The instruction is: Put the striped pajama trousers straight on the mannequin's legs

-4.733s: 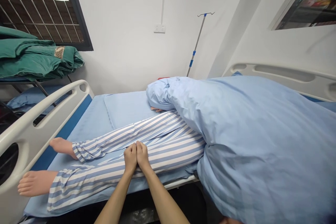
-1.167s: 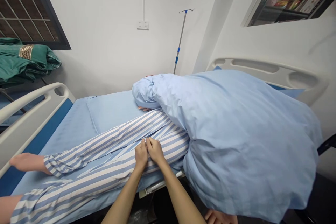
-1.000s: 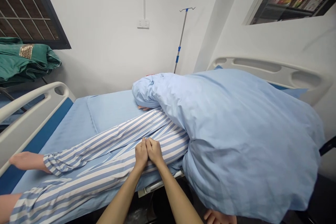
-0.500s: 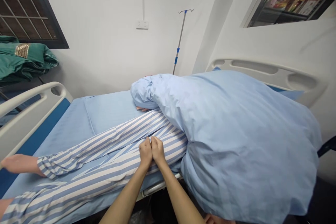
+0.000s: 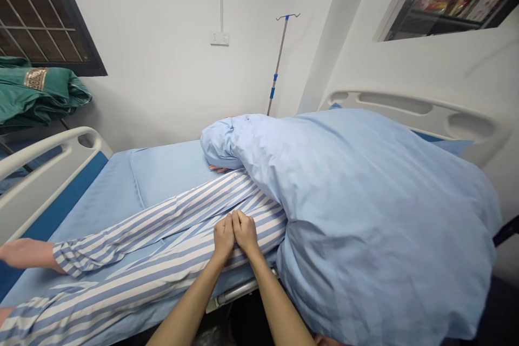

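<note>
The curled hands (image 5: 245, 232) meet over two legs (image 5: 40, 255) in striped trousers (image 5: 162, 266), stretched along the bed (image 5: 172, 167). A quilt (image 5: 377, 211) spreads from the trousers towards the headboard (image 5: 439, 117); a pole (image 5: 278, 61) stands beyond the bed.

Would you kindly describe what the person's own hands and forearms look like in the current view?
The left hand and right hand are bare: no glove, ring, watch or bracelet shows on either. The left forearm and right forearm are slender and uncovered, with no sleeve visible within the picture. Fingernail details are too small to tell.
</note>
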Tool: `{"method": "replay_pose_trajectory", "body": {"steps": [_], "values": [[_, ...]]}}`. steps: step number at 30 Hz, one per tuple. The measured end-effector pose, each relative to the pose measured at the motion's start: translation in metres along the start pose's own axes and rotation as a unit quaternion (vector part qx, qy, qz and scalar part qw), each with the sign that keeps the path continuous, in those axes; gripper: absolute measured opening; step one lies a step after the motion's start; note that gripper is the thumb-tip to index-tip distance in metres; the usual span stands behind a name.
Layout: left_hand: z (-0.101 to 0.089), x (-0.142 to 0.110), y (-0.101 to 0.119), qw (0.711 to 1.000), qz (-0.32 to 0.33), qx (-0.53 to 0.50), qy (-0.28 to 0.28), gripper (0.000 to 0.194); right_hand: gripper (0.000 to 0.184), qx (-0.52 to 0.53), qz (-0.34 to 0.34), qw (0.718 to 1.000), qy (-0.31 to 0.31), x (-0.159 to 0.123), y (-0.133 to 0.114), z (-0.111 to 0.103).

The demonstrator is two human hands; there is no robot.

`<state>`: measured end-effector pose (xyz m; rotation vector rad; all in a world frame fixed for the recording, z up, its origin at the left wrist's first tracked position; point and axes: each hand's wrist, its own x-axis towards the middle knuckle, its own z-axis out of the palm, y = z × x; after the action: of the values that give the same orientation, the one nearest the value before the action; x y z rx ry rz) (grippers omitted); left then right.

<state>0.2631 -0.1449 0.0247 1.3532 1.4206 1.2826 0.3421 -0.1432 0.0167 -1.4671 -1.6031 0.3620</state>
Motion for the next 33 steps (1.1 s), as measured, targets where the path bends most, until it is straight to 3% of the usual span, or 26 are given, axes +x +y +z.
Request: {"method": "replay_pose_trajectory", "body": {"steps": [6, 10, 13, 16, 20, 23, 28, 33], "values": [[0.026, 0.014, 0.029, 0.992, -0.009, -0.122, -0.010, 0.047, 0.040, 0.168, 0.050, 0.982, 0.070, 0.006, 0.004, -0.010], [0.036, 0.013, 0.021, 0.997, -0.009, -0.080, 0.019, 0.046, 0.039, 0.197, 0.068, 0.975, 0.083, 0.007, 0.003, -0.013], [0.036, 0.009, 0.009, 1.000, 0.016, -0.019, 0.010, 0.045, 0.038, 0.196, 0.072, 0.975, 0.080, 0.007, 0.003, -0.013], [0.034, 0.008, 0.006, 1.000, 0.028, -0.008, 0.002, 0.046, 0.038, 0.160, 0.062, 0.984, 0.048, 0.011, 0.002, -0.020], [0.036, 0.007, 0.007, 0.999, 0.033, -0.010, -0.016, 0.046, 0.035, 0.008, -0.016, 1.000, -0.021, 0.018, 0.002, -0.039], [0.037, 0.007, 0.004, 0.999, 0.040, 0.004, -0.019, 0.046, 0.036, -0.028, -0.035, 0.998, -0.032, 0.018, 0.008, -0.044], [0.040, 0.007, 0.008, 0.999, 0.027, 0.008, -0.020, 0.046, 0.037, 0.034, -0.003, 0.999, 0.007, 0.014, 0.020, -0.033], [0.057, 0.012, 0.032, 0.998, 0.015, -0.046, -0.051, 0.043, 0.037, 0.180, 0.037, 0.980, 0.072, 0.017, 0.028, -0.037]]}}
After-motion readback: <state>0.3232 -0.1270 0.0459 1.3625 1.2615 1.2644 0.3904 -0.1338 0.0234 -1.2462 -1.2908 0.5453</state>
